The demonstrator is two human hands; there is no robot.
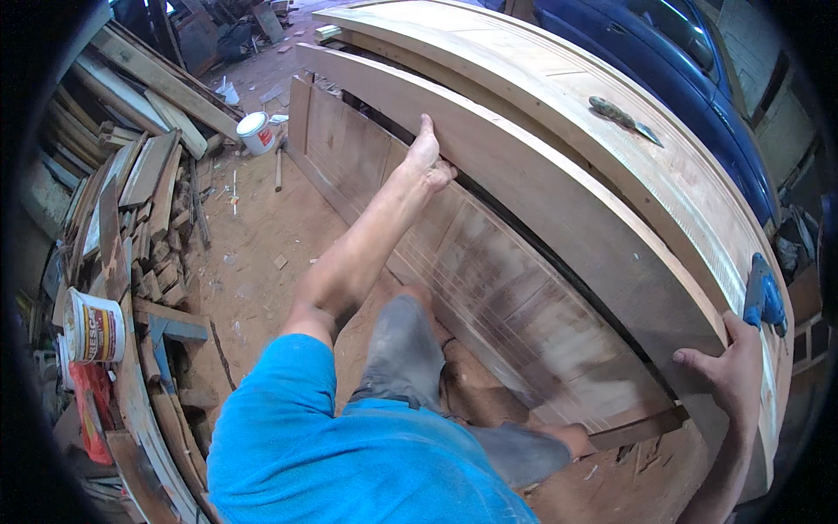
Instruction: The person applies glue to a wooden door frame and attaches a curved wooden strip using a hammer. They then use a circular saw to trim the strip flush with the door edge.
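A long wooden board stands on edge in front of me, its broad face toward me. My left hand grips its lower edge towards the far left end, thumb pointing up against the face and fingers curled underneath. At the near right end, my right hand clasps the board, with the thumb on the face and the fingers over the top edge, partly hidden. Just behind lies a pale wooden door, raised and flat, with a gap along the board. Below the board, a panelled wooden door leans on its long edge.
On the raised door rest a scraper-like tool and a blue tool. A blue car stands beyond. Wood offcuts are heaped at left, near a white bucket. Another white bucket sits on the dusty floor.
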